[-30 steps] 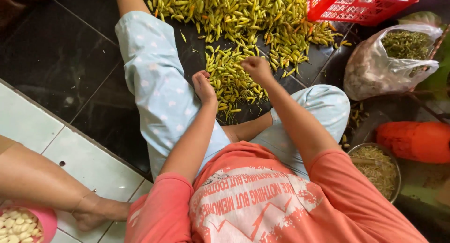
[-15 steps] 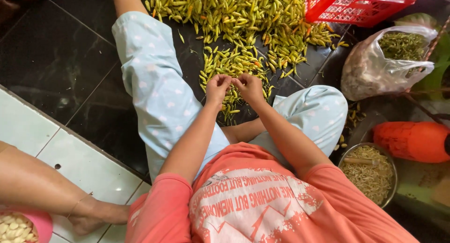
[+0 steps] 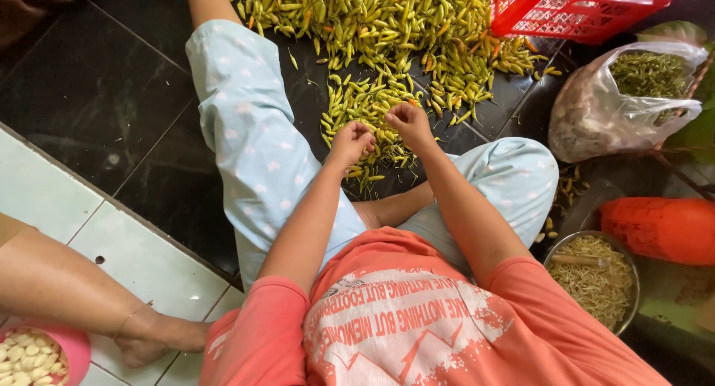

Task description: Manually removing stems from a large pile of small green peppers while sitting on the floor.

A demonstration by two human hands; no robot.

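I sit on a dark tiled floor (image 3: 89, 96) with a large heap of yellow-green chilli peppers (image 3: 387, 21) spread in front of me. A smaller pile of chillies (image 3: 365, 103) lies between my legs. My left hand (image 3: 351, 142) hovers over this pile with its fingers curled around a chilli. My right hand (image 3: 408, 122) is just to its right, fingertips pinched on a small chilli. The two hands are close together but apart.
A red plastic crate (image 3: 581, 10) stands at the top right. Below it are a clear bag of green stems (image 3: 625, 96), an orange mesh sack (image 3: 659, 230) and a metal bowl of stems (image 3: 596, 278). Another person's leg (image 3: 74, 293) and a pink bowl of garlic cloves (image 3: 33, 352) are at lower left.
One second ago my hands were spread apart on the small pile. They came together over it, and now sit slightly apart, each closed on a chilli.
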